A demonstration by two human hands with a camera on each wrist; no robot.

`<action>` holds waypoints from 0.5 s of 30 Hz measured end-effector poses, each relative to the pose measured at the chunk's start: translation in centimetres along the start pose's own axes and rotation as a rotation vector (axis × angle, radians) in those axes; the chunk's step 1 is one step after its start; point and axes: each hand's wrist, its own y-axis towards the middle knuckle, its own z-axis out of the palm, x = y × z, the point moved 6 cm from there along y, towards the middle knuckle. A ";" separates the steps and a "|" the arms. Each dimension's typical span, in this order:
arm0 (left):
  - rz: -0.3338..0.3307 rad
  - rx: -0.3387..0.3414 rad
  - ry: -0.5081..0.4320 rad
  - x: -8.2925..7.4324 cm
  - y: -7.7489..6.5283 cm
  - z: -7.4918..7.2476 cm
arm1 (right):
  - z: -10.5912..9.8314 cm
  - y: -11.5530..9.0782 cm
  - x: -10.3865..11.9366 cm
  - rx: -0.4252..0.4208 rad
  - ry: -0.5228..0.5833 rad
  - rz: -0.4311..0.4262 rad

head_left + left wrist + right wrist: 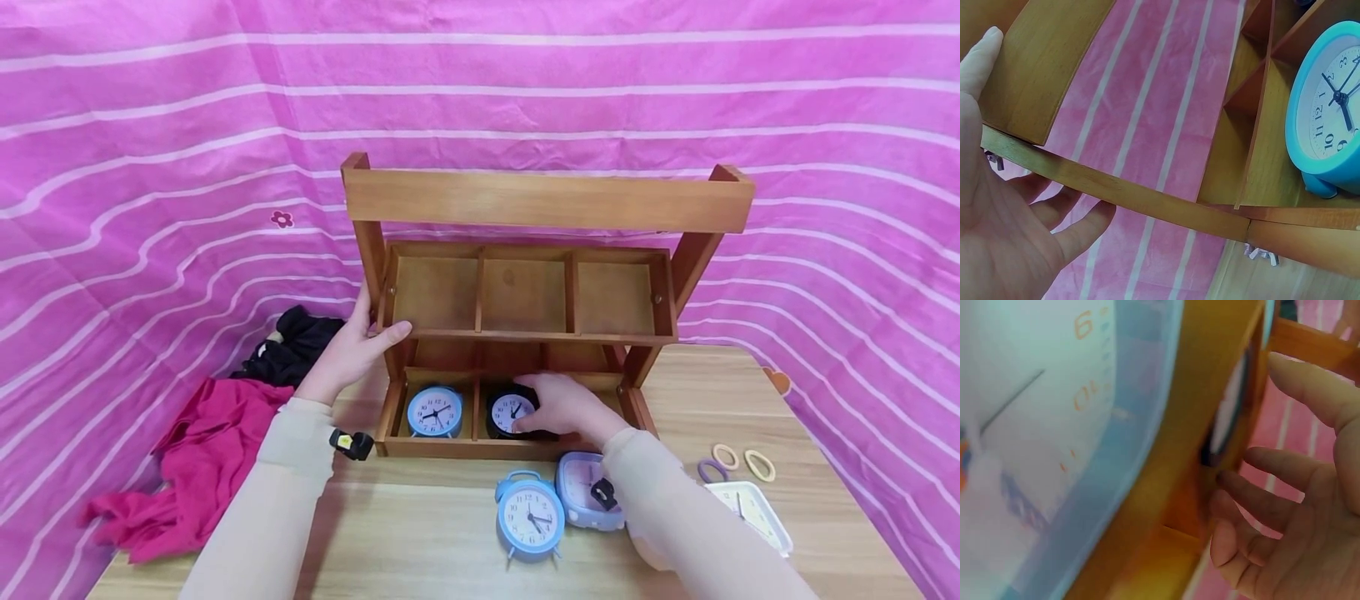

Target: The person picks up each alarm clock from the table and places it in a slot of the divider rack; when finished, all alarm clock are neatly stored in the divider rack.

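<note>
A wooden two-tier shelf [547, 200] stands on the table. My left hand [352, 346] grips its left side, thumb over the upper tray's front edge and fingers behind the side frame. In the lower tray's left compartment sits a blue round alarm clock [435, 412]. The middle compartment holds a black round alarm clock [513, 412], partly covered by my right hand [566, 404]. In the right wrist view, the right hand's thumb and fingers are spread beside that clock; whether the fingertips touch it I cannot tell.
Before the shelf stand another blue alarm clock [530, 518] and a lilac square clock [588, 492]. At right lie a white clock [757, 508], a purple ring [712, 472] and two yellowish rings [760, 466]. Pink cloth [225, 450] and black cloth [296, 346] lie at left.
</note>
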 end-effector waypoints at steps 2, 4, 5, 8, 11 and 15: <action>-0.012 0.005 0.005 0.0 0.0 0.0 | -0.7 -0.9 0.5 -0.032 -0.032 -0.030; -0.022 0.011 0.008 0.1 0.1 0.0 | -1.3 -1.9 1.2 -0.052 -0.060 -0.061; -0.023 0.012 0.005 0.1 0.2 -0.1 | -1.6 -2.4 1.6 -0.059 -0.069 -0.077; -0.009 0.005 -0.003 0.1 0.2 -0.3 | -1.8 -3.8 2.9 -0.063 -0.092 -0.110; 0.008 -0.004 -0.014 0.1 0.3 -0.4 | -1.5 -5.0 3.9 -0.050 -0.101 -0.121; 0.002 0.000 -0.030 0.0 0.0 -0.1 | -0.3 -6.9 4.5 -0.012 -0.079 -0.133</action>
